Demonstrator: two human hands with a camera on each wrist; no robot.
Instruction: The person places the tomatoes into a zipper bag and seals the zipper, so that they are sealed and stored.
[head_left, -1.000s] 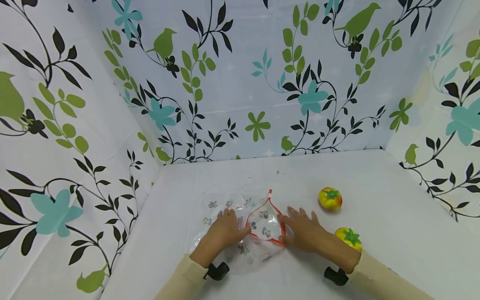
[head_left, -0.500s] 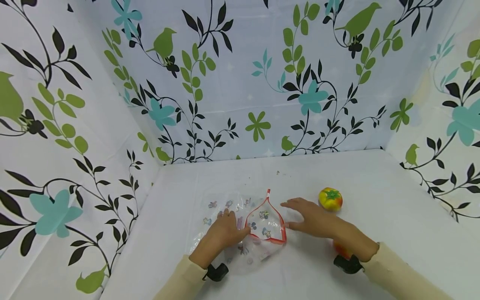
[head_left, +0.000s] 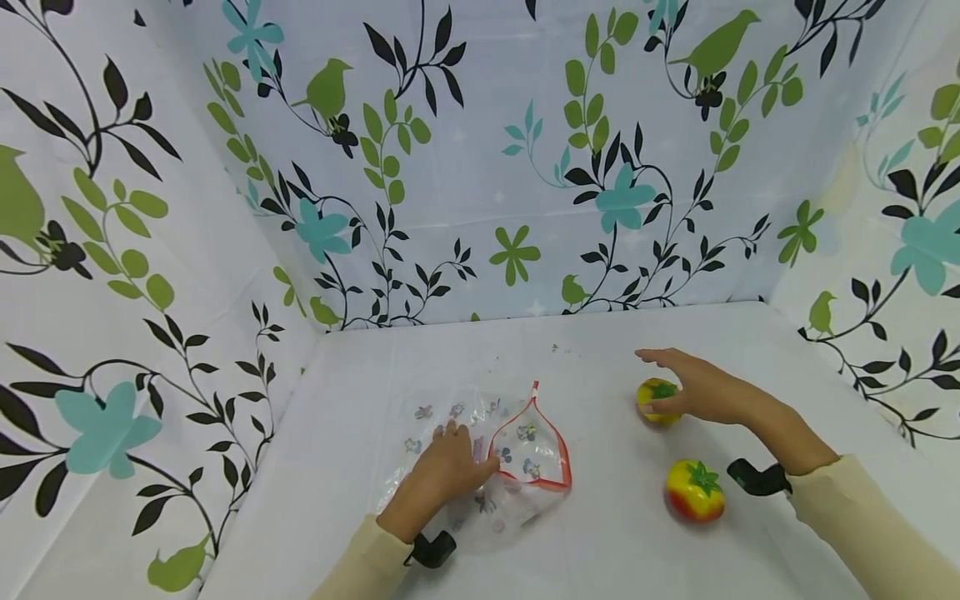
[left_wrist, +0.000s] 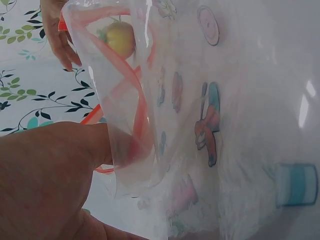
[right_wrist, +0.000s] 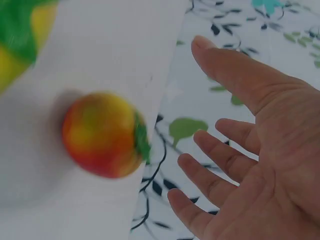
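- The left hand (head_left: 447, 462) lies on the bag (head_left: 513, 504), fingers pointing forward over the plastic.
- Its thumb reaches sideways to the bag's mouth; the left wrist view shows it behind the clear film, beside the red rim (head_left: 553, 484). I cannot tell whether it pinches the film.
- The bag lies on the table (head_left: 600, 550), its mouth gaping.
- The right hand (head_left: 705, 387) hangs over the far fruit (head_left: 648, 394), its arm slanting in from the right.
- In the head view its thumb crosses in front of that fruit, with the fingers stretched out beyond.
- The right wrist view shows thumb and fingers spread, nothing in the palm, and a gap between them and the fruit.
- The near fruit (head_left: 693, 492) sits on the table between the bag and the right forearm, touching neither.
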